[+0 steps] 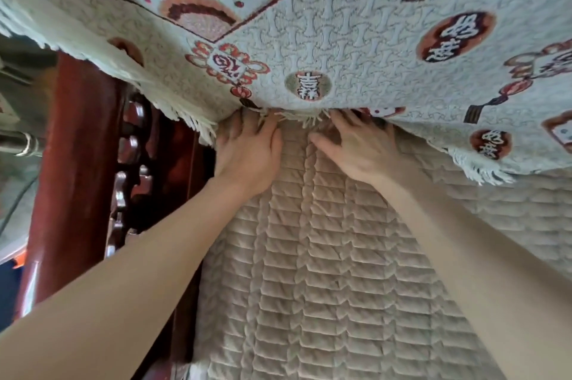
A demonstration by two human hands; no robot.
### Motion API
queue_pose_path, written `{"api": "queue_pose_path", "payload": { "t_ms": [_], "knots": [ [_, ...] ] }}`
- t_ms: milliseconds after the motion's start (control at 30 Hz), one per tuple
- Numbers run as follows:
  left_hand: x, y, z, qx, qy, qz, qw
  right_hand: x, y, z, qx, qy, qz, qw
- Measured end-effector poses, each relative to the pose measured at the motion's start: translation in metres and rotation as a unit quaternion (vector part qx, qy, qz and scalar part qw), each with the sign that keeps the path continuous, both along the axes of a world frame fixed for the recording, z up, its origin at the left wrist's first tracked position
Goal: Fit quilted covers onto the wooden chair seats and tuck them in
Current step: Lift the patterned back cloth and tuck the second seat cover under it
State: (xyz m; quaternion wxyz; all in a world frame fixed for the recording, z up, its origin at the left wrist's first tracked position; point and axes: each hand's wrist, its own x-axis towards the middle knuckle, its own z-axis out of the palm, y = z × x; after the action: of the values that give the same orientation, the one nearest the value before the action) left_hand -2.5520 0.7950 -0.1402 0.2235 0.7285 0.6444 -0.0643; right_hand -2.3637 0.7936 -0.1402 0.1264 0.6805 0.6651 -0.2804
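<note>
**Beige quilting at the back gap of the seat: both hands pressing in**

Beige quilted cover (325,271) lies over the seat from the centre of the view down to 6 o'clock and out to 3 o'clock. Its far edge meets the backrest at 12 o'clock, where I am tucking it. My left hand (247,157) lies flat on it with the fingers straight and close together. My right hand (356,150) lies flat beside it, fingers straight and spread apart. Neither hand grips anything. The fingertips of both sit under the fringe (198,126) of the pale blue patterned throw (340,33), which hangs from 10 to 2 o'clock, so I cannot tell how deep they reach.

Risks, as I judge them:
- The fringe may be dragged into the gap with the cover, since it hangs on my knuckles.
- The quilting may bunch into a ridge between my hands if they push towards each other.
- An uneven push may slide the cover away from the red wooden armrest (71,163) at 9 o'clock.

Count: two hands, one quilted cover, one throw, one armrest, and at least three round badges with characters on the throw.
</note>
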Motion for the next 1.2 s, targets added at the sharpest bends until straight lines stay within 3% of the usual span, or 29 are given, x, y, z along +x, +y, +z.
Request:
{"api": "queue_pose_path", "payload": {
  "t_ms": [100, 233, 400, 533, 667, 833, 1033, 1200],
  "knots": [
    [0.004, -0.026, -0.003, -0.038, 0.013, -0.011, 0.999, -0.002, -0.002, 0.002, 0.007, -0.008, 0.003, 1.000],
    [-0.006, 0.014, -0.029, -0.076, 0.012, -0.044, 0.996, -0.017, -0.024, 0.019, 0.083, -0.007, 0.034, 0.996],
    [-0.012, 0.033, -0.020, -0.092, -0.018, -0.036, 0.995, -0.019, -0.003, 0.006, 0.043, 0.011, 0.050, 0.998],
    [0.001, -0.002, 0.004, -0.019, -0.006, 0.020, 1.000, -0.016, 0.017, -0.004, 0.041, 0.016, 0.046, 0.998],
    [-0.008, 0.006, -0.005, -0.077, 0.022, 0.003, 0.997, -0.025, 0.000, 0.001, 0.071, 0.019, 0.043, 0.996],
    [-0.002, 0.043, -0.004, -0.094, -0.013, -0.010, 0.995, -0.025, -0.009, 0.004, 0.062, 0.038, 0.101, 0.992],
    [-0.013, 0.003, 0.004, 0.020, -0.031, -0.001, 0.999, -0.038, 0.024, -0.001, 0.019, 0.036, 0.050, 0.998],
    [-0.021, 0.016, -0.002, -0.063, -0.006, -0.048, 0.997, -0.042, 0.008, 0.007, 0.067, 0.030, 0.067, 0.995]
  ]
}}
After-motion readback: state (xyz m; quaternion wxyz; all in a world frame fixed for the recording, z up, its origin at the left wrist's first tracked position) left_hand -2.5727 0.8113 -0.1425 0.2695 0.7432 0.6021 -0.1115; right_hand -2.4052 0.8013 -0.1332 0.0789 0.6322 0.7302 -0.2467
